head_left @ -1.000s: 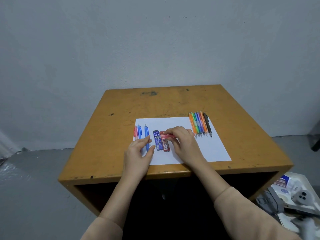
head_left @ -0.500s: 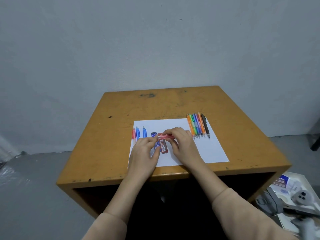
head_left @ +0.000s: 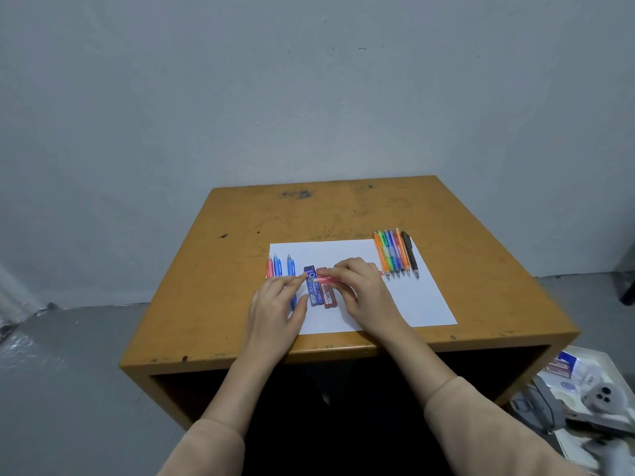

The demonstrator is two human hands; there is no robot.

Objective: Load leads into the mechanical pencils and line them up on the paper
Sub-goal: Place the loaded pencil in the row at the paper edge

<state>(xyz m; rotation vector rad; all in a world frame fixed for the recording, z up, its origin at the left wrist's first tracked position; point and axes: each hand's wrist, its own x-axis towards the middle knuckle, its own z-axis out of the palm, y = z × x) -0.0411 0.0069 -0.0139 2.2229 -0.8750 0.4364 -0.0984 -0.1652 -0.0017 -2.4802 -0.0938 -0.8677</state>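
At the left edge of the paper [head_left: 415,304] lie a red pencil [head_left: 269,268] and two blue pencils [head_left: 277,266], side by side. The left hand [head_left: 275,305] is relaxed, fingers nearly straight, index tip at the left end of a pink pencil [head_left: 325,279]. That pencil lies crosswise over two lead cases [head_left: 312,291], gripped in the curled fingers of the right hand [head_left: 365,291]. Farther right, a row of pencils [head_left: 392,255] lies across the paper's far corner on the desk [head_left: 343,207].

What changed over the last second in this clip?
The left hand moved right, its fingertips now at the left end of the pink pencil; whether they grip it is unclear. The right hand still holds that pencil over the lead cases. Lined-up pencils and paper stayed put.
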